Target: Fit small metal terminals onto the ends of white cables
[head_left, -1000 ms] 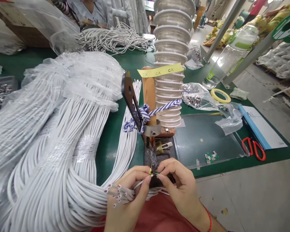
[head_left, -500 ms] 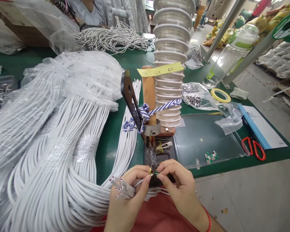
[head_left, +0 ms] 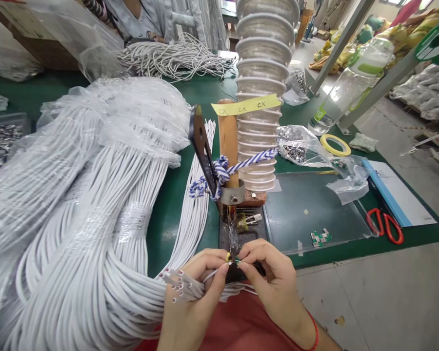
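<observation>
My left hand is closed on a bundle of white cables, whose stripped ends stick out over its back. Between its thumb and forefinger it pinches one cable end beside a small yellow piece. My right hand pinches a small green circuit board that nearly meets the cable end. Both sets of fingertips are just below the dark tip of a soldering iron, which is held upright by its wooden handle with a metal ring and blue-and-white cord.
Large bundles of white cables fill the left. A ribbed hose rises behind the iron. Small green boards lie on a mat at right, near red scissors, yellow tape and a bottle. A person sits across the table.
The view has shifted slightly, so the surroundings appear a little further right. Both hands keep their pinches at the iron's tip, with almost no movement.
</observation>
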Tool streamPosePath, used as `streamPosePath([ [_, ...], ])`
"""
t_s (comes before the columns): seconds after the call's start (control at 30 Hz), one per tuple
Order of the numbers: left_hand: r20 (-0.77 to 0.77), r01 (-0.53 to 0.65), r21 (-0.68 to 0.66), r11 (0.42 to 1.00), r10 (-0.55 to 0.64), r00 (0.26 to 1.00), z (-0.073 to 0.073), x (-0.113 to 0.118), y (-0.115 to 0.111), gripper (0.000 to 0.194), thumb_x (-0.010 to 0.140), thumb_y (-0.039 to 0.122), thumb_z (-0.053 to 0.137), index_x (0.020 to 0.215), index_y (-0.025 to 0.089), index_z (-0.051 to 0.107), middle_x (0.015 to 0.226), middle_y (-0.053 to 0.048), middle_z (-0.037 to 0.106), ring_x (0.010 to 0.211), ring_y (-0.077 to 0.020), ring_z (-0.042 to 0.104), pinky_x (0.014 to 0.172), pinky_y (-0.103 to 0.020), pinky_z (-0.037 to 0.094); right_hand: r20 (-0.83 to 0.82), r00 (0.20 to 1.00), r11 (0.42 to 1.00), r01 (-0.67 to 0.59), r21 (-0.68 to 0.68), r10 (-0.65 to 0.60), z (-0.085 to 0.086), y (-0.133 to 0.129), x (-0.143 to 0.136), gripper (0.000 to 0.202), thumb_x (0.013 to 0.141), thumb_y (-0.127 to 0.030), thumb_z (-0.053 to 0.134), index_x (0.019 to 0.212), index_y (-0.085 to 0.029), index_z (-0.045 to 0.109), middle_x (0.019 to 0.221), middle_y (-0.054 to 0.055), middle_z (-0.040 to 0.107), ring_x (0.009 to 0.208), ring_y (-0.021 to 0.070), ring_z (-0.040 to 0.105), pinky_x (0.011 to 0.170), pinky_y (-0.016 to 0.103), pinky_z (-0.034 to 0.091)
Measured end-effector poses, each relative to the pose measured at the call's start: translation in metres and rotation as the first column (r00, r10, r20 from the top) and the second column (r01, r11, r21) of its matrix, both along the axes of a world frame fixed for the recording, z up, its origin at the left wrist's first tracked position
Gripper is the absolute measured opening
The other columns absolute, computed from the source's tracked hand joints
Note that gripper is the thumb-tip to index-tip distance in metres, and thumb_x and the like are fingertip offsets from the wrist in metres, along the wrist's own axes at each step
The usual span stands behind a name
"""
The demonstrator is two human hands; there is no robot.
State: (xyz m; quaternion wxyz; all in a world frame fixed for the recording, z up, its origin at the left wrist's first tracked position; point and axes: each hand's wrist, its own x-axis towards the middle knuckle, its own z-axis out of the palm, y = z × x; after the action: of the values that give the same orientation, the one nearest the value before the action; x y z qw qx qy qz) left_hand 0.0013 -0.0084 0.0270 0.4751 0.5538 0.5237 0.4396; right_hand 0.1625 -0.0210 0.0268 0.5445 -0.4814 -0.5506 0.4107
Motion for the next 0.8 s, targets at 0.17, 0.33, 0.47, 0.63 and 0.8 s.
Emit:
streamPosePath([
  [0.17, 0.023, 0.019, -0.043, 0.999, -0.018, 1.000, -0.011, -0.001, -0.003, 0.015, 0.085, 0.017, 0.064, 0.073, 0.021, 0.071, 0.085, -0.004, 0.074, 0.079, -0.0186, 0.071, 0.071, -0.024, 0.055, -0.004, 1.000, 0.999, -0.003, -0.035, 0.003, -0.006, -0.002, 0.002, 0.016, 0.091, -0.009, 0.061, 0.081, -0.021, 0.062, 0.087, 0.003, 0.065, 0.083, 0.0175, 0.063, 0.073, 0.027, 0.050],
  [0.33, 0.062, 0.029, -0.068, 0.997, -0.025, 0.998, -0.019, -0.001, -0.006, 0.015, 0.087, 0.018, 0.063, 0.074, 0.020, 0.070, 0.088, -0.005, 0.074, 0.081, -0.0196, 0.071, 0.074, -0.026, 0.055, -0.002, 1.000, 0.997, 0.009, -0.073, -0.009, -0.008, -0.002, 0.005, 0.015, 0.093, -0.015, 0.058, 0.080, -0.021, 0.055, 0.078, -0.001, 0.052, 0.064, 0.0134, 0.049, 0.056, 0.024, 0.039],
  [0.47, 0.091, 0.020, -0.065, 0.998, -0.014, 0.996, -0.022, 0.000, -0.006, 0.015, 0.086, 0.016, 0.064, 0.074, 0.021, 0.071, 0.087, -0.004, 0.073, 0.083, -0.0183, 0.070, 0.075, -0.024, 0.055, 0.041, 0.996, 0.979, -0.064, -0.192, 0.073, -0.003, 0.000, 0.006, 0.012, 0.087, -0.015, 0.062, 0.081, -0.021, 0.054, 0.069, -0.007, 0.040, 0.049, 0.0087, 0.029, 0.043, 0.022, 0.024],
  [0.63, 0.074, 0.027, -0.058, 0.998, -0.022, 0.997, -0.024, 0.000, -0.005, 0.016, 0.087, 0.019, 0.064, 0.073, 0.022, 0.071, 0.088, -0.003, 0.071, 0.087, -0.0200, 0.069, 0.079, -0.026, 0.054, 0.138, 0.986, 0.967, -0.061, -0.249, 0.097, 0.002, 0.005, 0.006, 0.004, 0.086, -0.015, 0.059, 0.086, -0.018, 0.061, 0.061, -0.008, 0.041, 0.049, 0.0098, 0.030, 0.046, 0.023, 0.025],
  [0.8, -0.008, 0.084, -0.093, 0.992, -0.085, 0.996, -0.021, -0.002, -0.005, 0.017, 0.090, 0.029, 0.063, 0.078, 0.024, 0.074, 0.100, -0.002, 0.066, 0.070, -0.0158, 0.065, 0.071, -0.027, 0.054, 0.175, 0.978, 0.973, -0.074, -0.218, 0.114, 0.003, 0.008, 0.006, 0.016, 0.092, -0.020, 0.057, 0.078, -0.017, 0.064, 0.068, -0.003, 0.055, 0.054, 0.0107, 0.038, 0.051, 0.024, 0.029],
])
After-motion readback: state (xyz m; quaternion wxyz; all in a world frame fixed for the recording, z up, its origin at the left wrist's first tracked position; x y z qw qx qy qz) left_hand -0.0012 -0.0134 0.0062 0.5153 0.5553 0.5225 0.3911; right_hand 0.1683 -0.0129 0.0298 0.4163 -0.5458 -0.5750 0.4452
